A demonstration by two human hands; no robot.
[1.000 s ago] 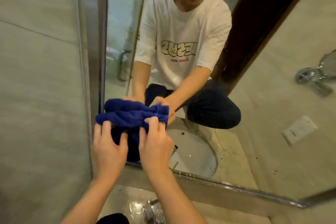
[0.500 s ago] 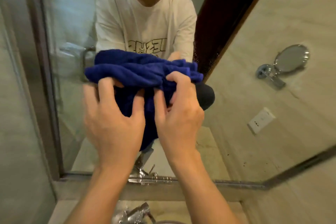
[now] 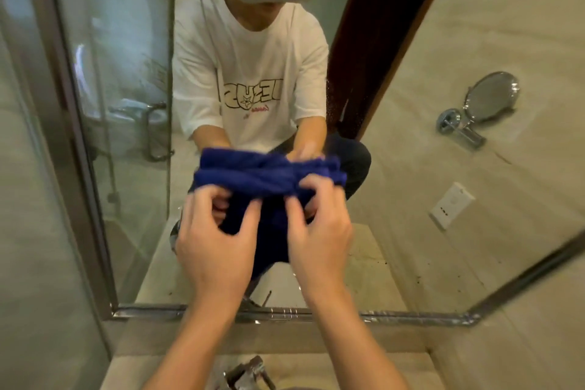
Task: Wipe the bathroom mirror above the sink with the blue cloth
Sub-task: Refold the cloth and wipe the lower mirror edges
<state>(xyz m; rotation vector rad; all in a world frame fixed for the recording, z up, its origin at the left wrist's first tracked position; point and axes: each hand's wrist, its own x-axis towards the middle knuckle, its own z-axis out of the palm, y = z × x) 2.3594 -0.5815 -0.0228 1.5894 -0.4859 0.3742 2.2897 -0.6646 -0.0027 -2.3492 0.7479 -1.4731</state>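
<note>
Between both hands (image 3: 266, 241), blue cloth (image 3: 269, 177) covers mirror (image 3: 411, 168).

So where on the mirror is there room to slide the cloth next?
Bare glass lies right of the cloth, out toward the mirror's right frame, and left toward the left frame. More bare glass runs above the cloth. Below it is crowded: both hands, left and right, grip the cloth just above the bottom frame.
</note>
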